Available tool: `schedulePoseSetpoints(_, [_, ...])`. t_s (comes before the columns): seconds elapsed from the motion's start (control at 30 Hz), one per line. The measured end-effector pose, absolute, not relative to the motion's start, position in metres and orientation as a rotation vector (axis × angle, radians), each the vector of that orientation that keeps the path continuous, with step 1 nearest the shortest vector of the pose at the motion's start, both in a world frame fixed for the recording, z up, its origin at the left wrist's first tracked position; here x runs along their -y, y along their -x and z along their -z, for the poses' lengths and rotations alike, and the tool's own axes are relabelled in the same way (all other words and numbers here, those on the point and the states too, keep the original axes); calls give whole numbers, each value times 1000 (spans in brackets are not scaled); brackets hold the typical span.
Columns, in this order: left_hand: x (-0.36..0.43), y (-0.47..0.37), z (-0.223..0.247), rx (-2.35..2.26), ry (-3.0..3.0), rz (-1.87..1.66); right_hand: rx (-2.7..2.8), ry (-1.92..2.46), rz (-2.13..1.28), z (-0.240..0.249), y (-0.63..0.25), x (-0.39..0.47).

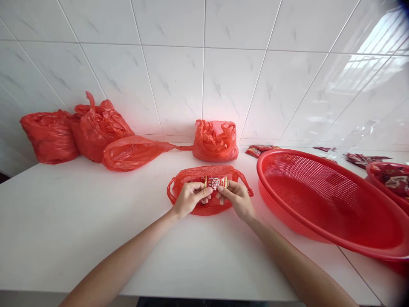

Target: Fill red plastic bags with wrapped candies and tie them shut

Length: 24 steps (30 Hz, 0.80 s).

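A small red and gold wrapped packet (216, 183) with white lettering is stretched between both hands. My left hand (191, 198) pinches its left end, thumb in front. At the right end, my right hand (237, 197) grips it the same way. Both hands are over an open red plastic bag (212, 209) lying on the white countertop, its handle loops spread to the left and right. Other wrapped pieces show partly inside the bag, mostly hidden behind the hands.
A large red plastic basket (306, 192) stands at the right, a smaller filled red basket (393, 181) beyond it. Red packets (260, 149) lie by the wall. Behind are a bunched red bag (215, 143), a flat one (134, 153) and full bags (97, 130) at the left.
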<state>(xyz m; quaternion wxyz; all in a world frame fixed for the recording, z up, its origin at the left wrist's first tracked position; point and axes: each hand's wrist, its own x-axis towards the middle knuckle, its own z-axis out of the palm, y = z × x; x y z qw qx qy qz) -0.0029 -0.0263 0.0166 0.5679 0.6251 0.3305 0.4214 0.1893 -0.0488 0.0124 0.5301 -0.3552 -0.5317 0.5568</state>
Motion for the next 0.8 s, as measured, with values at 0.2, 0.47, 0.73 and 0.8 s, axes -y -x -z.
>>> schedulePoseSetpoints(0.2, [28,2,-17,-761,-1464,-1012,1296,854,-1313,-14,-190,50])
schedulePoseSetpoints(0.47, [29,1,-19,-781,-1452,-1019,1406,888,-1330,-17,-187,54])
schedulePoseSetpoints(0.73, [30,1,-21,-771,-1484,-987,1410,935,-1306,-21,-186,56])
schedulePoseSetpoints(0.8, [30,1,-21,-767,-1467,-981,1407,944,-1302,-21,-186,57])
